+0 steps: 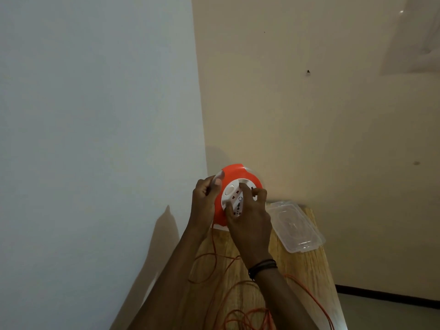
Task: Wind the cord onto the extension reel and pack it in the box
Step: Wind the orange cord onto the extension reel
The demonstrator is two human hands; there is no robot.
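An orange extension reel (238, 173) with a white socket face (232, 195) is held up above the far end of a wooden table (307, 263). My left hand (204, 198) grips the reel's left rim. My right hand (250, 217) lies over the white face, its fingers curled on it. A thin orange cord (214, 253) hangs from the reel's underside and lies in loose loops on the table. A clear plastic box (295, 226) sits at the table's far right corner, to the right of the reel.
A pale wall (95, 115) runs close along the table's left side and a beige wall (309, 115) stands behind it. The table's right edge drops to a floor with a dark skirting strip (385, 295).
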